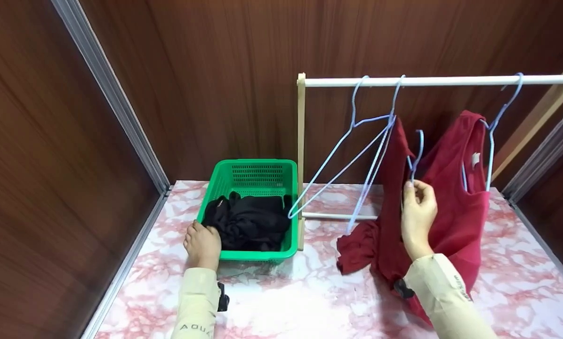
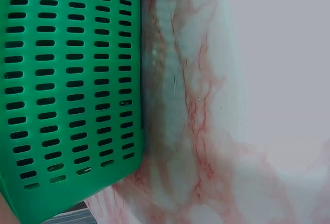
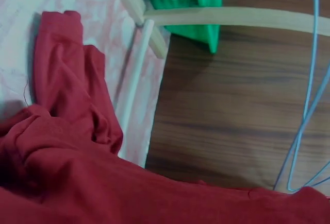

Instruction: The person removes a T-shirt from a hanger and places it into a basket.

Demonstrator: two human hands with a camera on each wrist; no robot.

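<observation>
My left hand (image 1: pixel 203 242) grips the near left corner of a green plastic basket (image 1: pixel 259 254), which holds crumpled black clothing (image 1: pixel 251 221). In the left wrist view the slotted basket wall (image 2: pixel 87 100) fills the left side. My right hand (image 1: pixel 419 212) pinches a light blue hanger (image 1: pixel 418 157) just below its hook. That hook stands below the rail, off it. A dark red garment (image 1: pixel 390 207) hangs from this hanger, and its cuffed sleeve (image 3: pixel 59 64) lies on the table.
A white rail (image 1: pixel 451 81) on a wooden stand runs across the back right. Two bare blue hangers (image 1: pixel 326 157) hang on it, overlapping the basket's right side. A red sleeveless garment (image 1: pixel 472 216) hangs farther right. Brown panels (image 1: pixel 206 84) enclose the marbled table (image 1: pixel 281 301).
</observation>
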